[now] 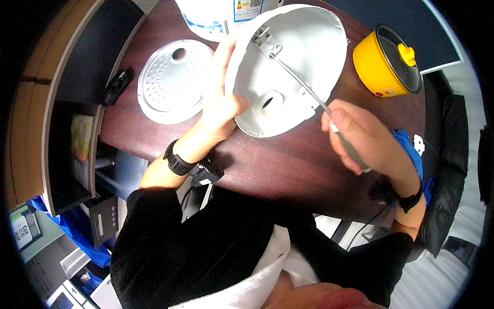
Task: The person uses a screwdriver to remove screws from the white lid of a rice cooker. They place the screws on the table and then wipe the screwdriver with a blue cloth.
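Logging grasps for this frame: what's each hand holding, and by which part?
Left hand holds the white round lid tilted by its left rim, thumb on the inner face. Right hand grips the screwdriver by its handle, tip at the lid's metal bracket.

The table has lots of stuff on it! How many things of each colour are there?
White: 3, round plastic lid shell, perforated round metal plate, big appliance body
Yellow: 1, small cooking pot
Black: 1, small oval part
Total: 5

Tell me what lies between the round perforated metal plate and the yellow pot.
In the head view, the white lid lies between perforated plate and yellow pot, held by the left hand.
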Demonstrator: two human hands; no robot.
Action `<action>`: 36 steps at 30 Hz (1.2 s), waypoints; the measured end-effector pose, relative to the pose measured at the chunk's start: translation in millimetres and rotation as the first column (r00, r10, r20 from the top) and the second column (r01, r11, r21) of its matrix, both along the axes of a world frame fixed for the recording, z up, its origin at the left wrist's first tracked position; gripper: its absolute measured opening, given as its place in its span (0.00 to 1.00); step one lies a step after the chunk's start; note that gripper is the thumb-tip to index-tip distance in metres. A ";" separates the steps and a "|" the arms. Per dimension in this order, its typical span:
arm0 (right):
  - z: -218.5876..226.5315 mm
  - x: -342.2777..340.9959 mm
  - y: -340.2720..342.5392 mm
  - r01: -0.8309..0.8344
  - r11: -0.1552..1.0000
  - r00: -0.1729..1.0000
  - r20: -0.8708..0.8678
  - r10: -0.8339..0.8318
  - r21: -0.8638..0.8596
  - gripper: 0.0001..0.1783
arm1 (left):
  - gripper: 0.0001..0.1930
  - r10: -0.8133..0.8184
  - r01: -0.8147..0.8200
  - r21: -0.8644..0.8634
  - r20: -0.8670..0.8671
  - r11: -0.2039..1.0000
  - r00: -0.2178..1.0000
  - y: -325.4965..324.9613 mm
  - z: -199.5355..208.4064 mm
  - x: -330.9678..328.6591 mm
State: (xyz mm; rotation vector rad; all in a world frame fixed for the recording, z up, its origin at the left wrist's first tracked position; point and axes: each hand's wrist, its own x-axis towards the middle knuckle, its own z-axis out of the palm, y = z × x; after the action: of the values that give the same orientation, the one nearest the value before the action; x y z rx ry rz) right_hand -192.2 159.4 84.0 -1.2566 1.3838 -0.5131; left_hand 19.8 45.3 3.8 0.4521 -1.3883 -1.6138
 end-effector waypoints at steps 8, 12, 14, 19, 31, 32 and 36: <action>-26.0 23.2 9.0 0.064 0.947 0.774 0.583 -0.246 0.315 0.24 | 0.46 0.035 -0.034 -0.133 0.005 0.991 0.999 -4.5 -9.5 1.4; -23.0 30.5 13.0 0.049 0.906 0.662 0.666 -0.345 0.421 0.25 | 0.47 0.038 -0.039 -0.158 -0.008 0.987 0.999 -1.2 -11.5 -0.3; -19.9 36.4 14.8 0.038 0.877 0.599 0.692 -0.403 0.478 0.26 | 0.48 0.042 -0.041 -0.239 -0.002 0.970 0.999 -1.8 -9.0 -0.9; -20.8 35.3 11.8 0.040 0.906 0.668 0.663 -0.339 0.422 0.24 | 0.48 0.057 -0.049 -0.381 0.009 0.923 0.998 -7.8 -9.0 0.6; -6.2 7.0 2.7 -0.449 0.766 0.449 -0.858 -0.251 -0.460 0.12 | 0.49 -0.033 0.031 -0.277 -0.001 0.960 0.999 -2.2 -3.7 -1.1; -3.9 6.6 2.5 -0.462 0.764 0.417 -0.870 -0.262 -0.451 0.12 | 0.49 -0.031 0.030 -0.273 -0.001 0.962 1.000 -1.9 -3.1 -0.7; -0.5 8.0 1.9 -0.439 0.742 0.493 -0.826 -0.272 -0.506 0.13 | 0.49 -0.004 0.010 -0.251 0.023 0.968 1.000 -2.6 -1.7 2.0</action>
State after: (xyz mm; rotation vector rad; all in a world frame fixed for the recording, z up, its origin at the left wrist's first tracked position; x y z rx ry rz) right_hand -184.1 161.2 83.5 -2.4367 2.0503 -0.2663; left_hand 21.8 42.7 2.1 0.3159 -1.5875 -1.4174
